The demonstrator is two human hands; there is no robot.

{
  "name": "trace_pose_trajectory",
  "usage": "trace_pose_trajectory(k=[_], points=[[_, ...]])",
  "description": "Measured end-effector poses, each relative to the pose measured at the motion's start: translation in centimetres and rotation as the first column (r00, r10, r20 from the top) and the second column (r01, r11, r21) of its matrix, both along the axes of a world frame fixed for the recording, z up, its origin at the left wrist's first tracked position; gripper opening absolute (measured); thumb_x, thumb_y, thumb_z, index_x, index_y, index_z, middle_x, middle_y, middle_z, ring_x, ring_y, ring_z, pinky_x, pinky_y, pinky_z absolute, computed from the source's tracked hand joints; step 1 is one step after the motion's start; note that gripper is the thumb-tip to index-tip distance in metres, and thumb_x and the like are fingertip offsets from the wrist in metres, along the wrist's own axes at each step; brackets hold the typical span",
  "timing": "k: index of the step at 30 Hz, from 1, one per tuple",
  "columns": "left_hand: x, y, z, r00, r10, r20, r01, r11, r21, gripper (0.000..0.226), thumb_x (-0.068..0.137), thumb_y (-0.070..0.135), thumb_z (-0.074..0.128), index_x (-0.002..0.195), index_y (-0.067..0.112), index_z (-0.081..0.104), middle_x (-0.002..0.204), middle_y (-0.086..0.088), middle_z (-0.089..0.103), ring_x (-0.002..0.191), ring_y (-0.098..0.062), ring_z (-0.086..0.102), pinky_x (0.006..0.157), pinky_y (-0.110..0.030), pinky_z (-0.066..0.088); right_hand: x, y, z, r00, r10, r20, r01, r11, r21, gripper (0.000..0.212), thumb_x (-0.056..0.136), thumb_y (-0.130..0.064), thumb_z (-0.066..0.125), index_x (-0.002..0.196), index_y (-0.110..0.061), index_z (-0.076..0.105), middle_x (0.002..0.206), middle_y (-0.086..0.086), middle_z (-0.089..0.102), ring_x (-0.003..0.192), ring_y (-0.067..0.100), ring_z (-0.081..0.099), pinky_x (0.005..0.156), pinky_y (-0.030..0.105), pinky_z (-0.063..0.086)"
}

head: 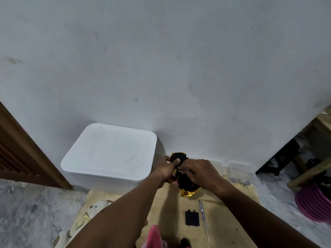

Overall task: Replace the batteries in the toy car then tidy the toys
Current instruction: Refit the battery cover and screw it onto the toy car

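Toy car [185, 183], black underside up: prob. light, rigid, slick plastic; left hand [166, 170] fingers clamped on far end, right hand [200, 173] fingers curled over mid-chassis; best held by sides.

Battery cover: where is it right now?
Head view, lower centre-right: the battery cover lies flat on the wooden board, just left of the screwdriver and nearer the camera than the toy car.

Black-and-gold toy car [186, 183], white lidded bin [109, 153], black battery cover [192, 218], pink basket [315, 203].
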State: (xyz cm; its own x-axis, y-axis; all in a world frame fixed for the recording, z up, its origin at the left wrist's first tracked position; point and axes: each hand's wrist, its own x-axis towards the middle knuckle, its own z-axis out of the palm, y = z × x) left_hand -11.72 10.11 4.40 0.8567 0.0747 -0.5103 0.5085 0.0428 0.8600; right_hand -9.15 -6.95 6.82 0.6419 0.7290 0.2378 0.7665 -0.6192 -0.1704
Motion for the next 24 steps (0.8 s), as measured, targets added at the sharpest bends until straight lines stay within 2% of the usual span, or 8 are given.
trace_pose_trajectory(k=[8,14,18,20,24], points=[[-0.2,0.1,0.0,1.000,-0.011,0.005,0.011,1.000,0.015,0.034,0.096,0.034,0.060,0.116,0.010,0.044,0.093,-0.012,0.061,0.054,-0.029,0.064,0.053,-0.038,0.058,0.0,-0.2,-0.6,1.000,-0.018,-0.023,0.017,0.999,-0.042,0.020,0.080,-0.021,0.075,0.097,-0.031,0.075,0.096,-0.014,0.073,0.082,0.010,0.069,0.065,0.025,0.050],[0.1,0.1,-0.2,1.000,0.006,0.014,-0.006,0.999,0.034,0.029,0.096,0.034,0.060,0.111,0.014,0.045,0.096,-0.013,0.062,0.057,-0.030,0.067,0.056,-0.041,0.060,0.3,-0.1,-0.1,0.996,-0.020,-0.092,0.019,1.000,-0.014,0.018,0.078,-0.013,0.073,0.091,-0.027,0.076,0.093,-0.011,0.073,0.080,0.015,0.069,0.067,0.033,0.055],[0.1,0.1,-0.1,0.999,0.028,0.018,-0.028,0.999,0.038,0.028,0.095,0.034,0.062,0.109,0.016,0.046,0.094,-0.013,0.062,0.056,-0.032,0.067,0.058,-0.044,0.059,0.4,0.2,0.0,0.994,-0.027,-0.110,0.018,0.996,-0.082,0.020,0.083,-0.016,0.067,0.098,-0.026,0.076,0.098,-0.010,0.069,0.083,0.016,0.066,0.070,0.032,0.052],[0.1,0.2,-0.1,0.999,0.037,0.019,-0.038,0.999,0.035,0.028,0.095,0.035,0.062,0.109,0.016,0.047,0.096,-0.014,0.063,0.057,-0.033,0.067,0.062,-0.048,0.060,0.6,0.4,0.0,0.991,-0.029,-0.133,0.020,0.998,-0.067,0.018,0.085,-0.019,0.067,0.099,-0.026,0.076,0.101,-0.011,0.068,0.085,0.015,0.065,0.070,0.030,0.050],[0.0,0.4,-0.2,0.999,0.034,0.001,-0.034,0.999,0.019,0.031,0.095,0.036,0.062,0.112,0.015,0.047,0.101,-0.015,0.064,0.060,-0.034,0.068,0.062,-0.048,0.060,0.5,0.6,0.7,0.964,-0.055,-0.261,0.048,0.998,-0.033,0.018,0.085,-0.027,0.068,0.102,-0.026,0.075,0.101,-0.012,0.069,0.086,0.009,0.061,0.072,0.025,0.049]])
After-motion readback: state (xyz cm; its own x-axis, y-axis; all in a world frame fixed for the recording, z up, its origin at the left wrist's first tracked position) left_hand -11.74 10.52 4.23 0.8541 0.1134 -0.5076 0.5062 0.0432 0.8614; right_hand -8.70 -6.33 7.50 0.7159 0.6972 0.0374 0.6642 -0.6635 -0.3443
